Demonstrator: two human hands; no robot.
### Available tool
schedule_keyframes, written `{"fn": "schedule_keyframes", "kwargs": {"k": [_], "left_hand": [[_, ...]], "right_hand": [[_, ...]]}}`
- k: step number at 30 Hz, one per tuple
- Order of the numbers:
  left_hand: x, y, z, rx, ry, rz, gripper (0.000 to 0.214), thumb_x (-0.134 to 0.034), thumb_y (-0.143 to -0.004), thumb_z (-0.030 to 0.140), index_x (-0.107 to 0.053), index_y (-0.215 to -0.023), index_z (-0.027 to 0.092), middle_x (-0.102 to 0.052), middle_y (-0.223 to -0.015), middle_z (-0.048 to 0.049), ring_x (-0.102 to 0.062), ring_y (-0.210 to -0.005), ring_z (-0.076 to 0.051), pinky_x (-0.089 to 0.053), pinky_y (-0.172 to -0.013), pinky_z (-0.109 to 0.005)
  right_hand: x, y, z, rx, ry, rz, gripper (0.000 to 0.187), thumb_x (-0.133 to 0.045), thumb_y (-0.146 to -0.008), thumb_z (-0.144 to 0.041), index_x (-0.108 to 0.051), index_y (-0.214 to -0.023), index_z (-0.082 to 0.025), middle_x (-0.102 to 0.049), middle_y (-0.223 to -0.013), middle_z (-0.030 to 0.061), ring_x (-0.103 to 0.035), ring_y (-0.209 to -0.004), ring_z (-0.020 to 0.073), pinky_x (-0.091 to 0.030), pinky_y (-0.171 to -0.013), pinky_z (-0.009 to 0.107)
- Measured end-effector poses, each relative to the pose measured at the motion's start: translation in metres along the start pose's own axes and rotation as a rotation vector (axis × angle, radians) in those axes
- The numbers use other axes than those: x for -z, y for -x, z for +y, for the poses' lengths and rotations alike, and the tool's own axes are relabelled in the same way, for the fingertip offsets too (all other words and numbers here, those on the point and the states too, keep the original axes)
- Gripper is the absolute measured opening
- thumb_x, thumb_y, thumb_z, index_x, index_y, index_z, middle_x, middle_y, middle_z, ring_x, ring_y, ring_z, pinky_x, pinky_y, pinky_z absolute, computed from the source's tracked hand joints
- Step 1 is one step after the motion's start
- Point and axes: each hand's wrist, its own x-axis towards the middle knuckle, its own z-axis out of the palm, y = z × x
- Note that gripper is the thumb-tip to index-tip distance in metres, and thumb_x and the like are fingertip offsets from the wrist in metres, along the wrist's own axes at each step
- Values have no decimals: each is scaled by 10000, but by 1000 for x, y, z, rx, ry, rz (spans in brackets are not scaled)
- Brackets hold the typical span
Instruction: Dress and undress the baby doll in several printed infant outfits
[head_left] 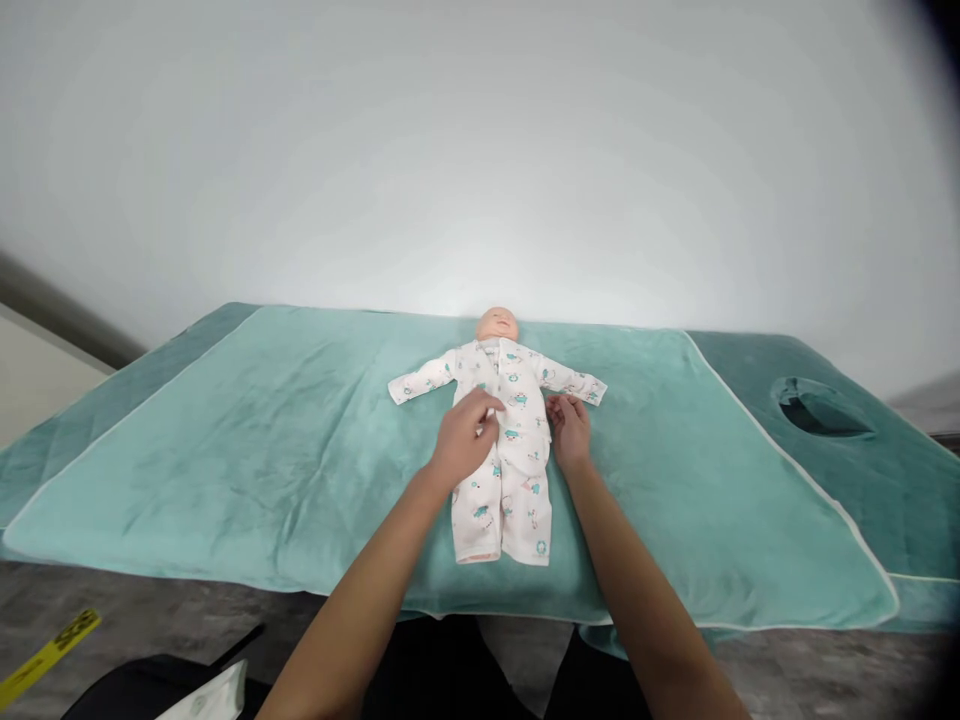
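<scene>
A baby doll lies on its back, its head toward the wall. It is dressed in a white long-sleeved baby top and matching white pants with small teal and pink prints. Both sleeves spread outward. Over the left side of the top's front is my left hand, fingers bent, with a gap between thumb and forefinger. My right hand is at the top's right edge, just below the sleeve, its fingers curled together. Whatever those fingertips may pinch is too small to make out.
A teal plush sheet covers a padded bed with a face hole at the right end. A pale wall stands behind it. Below the front edge are a black chair, a folded white cloth and yellow floor tape.
</scene>
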Motion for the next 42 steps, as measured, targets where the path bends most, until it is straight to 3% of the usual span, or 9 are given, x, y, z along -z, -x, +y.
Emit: {"fn": "schedule_keyframes", "kwargs": {"k": [3, 5, 12, 16, 20, 29, 33, 36, 42], "left_hand": [[1, 0, 14, 58, -50, -245, 233, -507, -885, 233, -686, -1033, 251, -644, -877, -39, -611, -856, -203, -491, -836, -331], [6, -2, 16, 157, -7, -266, 250, -516, -907, 331, -680, -1082, 260, -639, -850, -28, -608, -826, -197, -493, -800, -320], [10, -60, -11, 395, 73, 120, 303, -556, -892, 434, -626, -1109, 235, -629, -865, -10, -589, -756, -159, -473, -698, -271], [-1, -104, -20, 572, 2, 152, 420, -676, -803, 471, -595, -1129, 219, -641, -934, -36, -597, -758, -181, -441, -660, -283], [-1, -125, -18, 711, 223, 217, 330, -734, -727, 282, -596, -1014, 194, -621, -849, -33, -583, -685, -179, -427, -637, -295], [7, -123, -35, 648, 731, 256, 396, -628, -792, 280, -530, -1168, 204, -637, -888, -33, -545, -620, -106, -402, -539, -227], [-3, -115, -35, 510, 359, 290, 312, -615, -828, 341, -607, -1112, 212, -641, -949, -34, -574, -736, -135, -466, -678, -268], [-4, -120, -33, 419, 43, 205, 361, -565, -877, 472, -657, -1126, 227, -661, -940, -45, -599, -833, -185, -464, -792, -316], [3, -132, -42, 486, -24, 13, 279, -619, -807, 334, -703, -1058, 246, -704, -918, -29, -631, -870, -220, -461, -795, -321]], "right_hand": [[1, 0, 0, -4, 14, -15, 220, -677, -770, -430, -583, -802, -234, -684, -836, 4, -636, -737, 160, -542, -777, 340], [1, -1, 0, -8, 18, -15, 227, -680, -768, -436, -590, -807, -231, -684, -832, 12, -636, -731, 164, -540, -775, 344], [2, -4, 2, -20, 52, -20, 226, -653, -783, -453, -584, -819, -241, -687, -842, 26, -645, -743, 183, -543, -785, 364], [-1, -3, -2, -27, 81, -50, 235, -622, -808, -467, -571, -833, -239, -689, -833, 31, -648, -748, 191, -547, -777, 368], [-3, -2, -8, -7, 131, -75, 276, -575, -835, -519, -534, -804, -248, -684, -795, 35, -644, -746, 201, -543, -718, 353], [2, -13, 2, -46, 86, -113, 282, -597, -829, -525, -539, -829, -248, -708, -834, 43, -658, -743, 202, -548, -702, 357], [4, -14, 3, -75, 57, -111, 265, -613, -830, -506, -548, -842, -249, -712, -865, 40, -658, -753, 199, -552, -724, 362], [5, -13, 3, -82, 31, -119, 246, -618, -831, -486, -557, -851, -249, -704, -874, 37, -657, -768, 199, -552, -739, 364], [3, -7, -1, 18, 213, -163, 241, -537, -882, -493, -555, -859, -254, -699, -901, 56, -646, -798, 223, -529, -721, 370]]}}
